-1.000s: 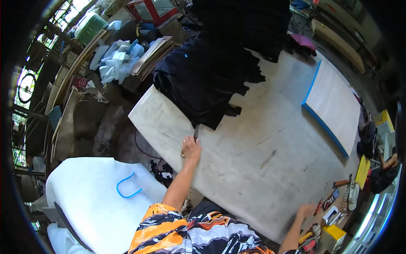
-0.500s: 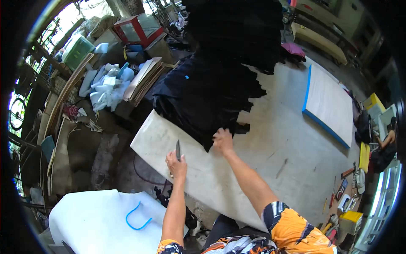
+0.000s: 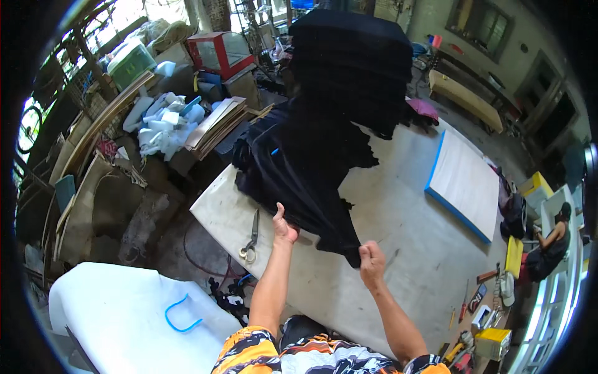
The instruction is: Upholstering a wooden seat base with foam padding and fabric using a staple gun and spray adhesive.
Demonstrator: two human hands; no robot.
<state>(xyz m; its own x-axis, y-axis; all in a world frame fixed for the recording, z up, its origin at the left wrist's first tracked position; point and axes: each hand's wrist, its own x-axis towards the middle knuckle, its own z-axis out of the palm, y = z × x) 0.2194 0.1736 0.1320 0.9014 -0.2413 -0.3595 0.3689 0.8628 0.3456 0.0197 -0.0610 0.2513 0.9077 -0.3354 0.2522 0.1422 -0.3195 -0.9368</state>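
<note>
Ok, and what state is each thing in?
Black cloth, creased, partly on the table, front corner drawn to a point
Right hand, closed on that corner
Left hand, thumb raised at the cloth's edge, grip unclear
Scissors, lying on the table, apparently closed
White blue-edged slab, lying flat
Blue strip, bent into a U

Both bare forearms reach from the near side toward the far side, drawing closer together as they go. The left forearm (image 3: pixel 271 285) leans a little to the right; the right forearm (image 3: pixel 402 318) slants more strongly to the left. The left hand (image 3: pixel 286 232) lies farther out, its thumb (image 3: pixel 280 212) raised and pointing far, held apart from the palm; its other fingers are mostly hidden, so their curl cannot be told. The right hand (image 3: pixel 372 260) is nearer, well apart from the left one, its fingers curled tightly into a fist
</note>
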